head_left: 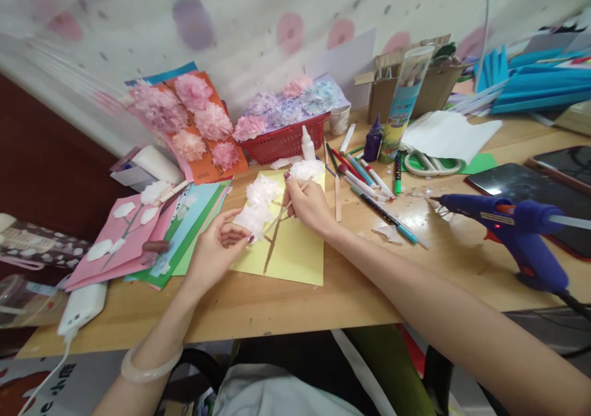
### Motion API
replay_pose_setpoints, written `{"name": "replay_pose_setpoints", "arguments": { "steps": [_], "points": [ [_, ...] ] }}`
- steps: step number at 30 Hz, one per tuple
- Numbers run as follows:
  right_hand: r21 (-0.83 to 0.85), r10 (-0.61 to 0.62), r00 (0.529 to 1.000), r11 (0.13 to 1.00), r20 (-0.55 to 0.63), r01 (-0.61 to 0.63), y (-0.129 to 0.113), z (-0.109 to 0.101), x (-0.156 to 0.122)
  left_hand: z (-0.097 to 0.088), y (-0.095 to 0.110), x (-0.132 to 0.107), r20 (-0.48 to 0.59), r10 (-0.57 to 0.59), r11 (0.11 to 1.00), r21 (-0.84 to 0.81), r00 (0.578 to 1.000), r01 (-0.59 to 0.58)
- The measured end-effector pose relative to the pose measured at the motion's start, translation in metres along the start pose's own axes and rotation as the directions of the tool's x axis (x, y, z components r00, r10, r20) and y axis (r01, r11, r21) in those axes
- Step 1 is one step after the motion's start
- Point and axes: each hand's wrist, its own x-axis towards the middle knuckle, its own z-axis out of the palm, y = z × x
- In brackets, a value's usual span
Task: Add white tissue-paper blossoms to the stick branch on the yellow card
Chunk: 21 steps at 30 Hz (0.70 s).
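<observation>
Here's the yellow sheet, lying flat on the desk right in front of the person, a brown branch running up it. White ruffled puffs sit along that branch, and the left hand is in at the lowest puff, thumb at its edge, fingers curled; whether it actually pinches the ruffles, I cannot tell. Over on the other side, the right hand has its fingertips drawn together, clamped on what looks like a slim stick slanting down toward the branch.

These puffs look feather-light, soft and easily crushed, like thin tissue; a gentle grip low at the base would suit, since squeezed ruffles would likely flatten or tear. The sheet looks thin and bendy, probably quick to slide, so its bare lower margin is the place to steady it.
</observation>
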Motion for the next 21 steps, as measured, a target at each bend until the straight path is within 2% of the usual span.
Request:
{"name": "replay_pose_setpoints", "arguments": {
  "steps": [3,7,11,15,21],
  "points": [
    [0.020,0.000,0.999,1.000,-0.035,0.000,-0.003,-0.002,0.000,0.005,-0.002,0.003,-0.016,0.027,0.997,0.068,1.000,-0.026],
    [0.062,-0.032,0.989,0.997,-0.146,0.042,-0.002,-0.003,0.003,0.009,-0.002,0.006,-0.068,0.072,0.982,0.179,0.995,-0.059],
    [0.072,-0.027,0.993,0.997,-0.114,0.036,-0.001,-0.002,0.003,0.007,-0.005,0.009,-0.096,0.089,0.977,0.202,0.991,-0.068],
    [0.074,-0.009,0.997,0.997,-0.079,0.015,-0.001,0.000,0.001,0.003,-0.006,0.010,-0.117,0.079,0.984,0.167,0.990,-0.059],
    [0.075,-0.015,0.997,0.997,-0.073,0.020,0.000,-0.001,0.002,-0.005,0.007,0.004,-0.183,0.038,0.999,0.038,0.982,-0.032]
  ]
}}
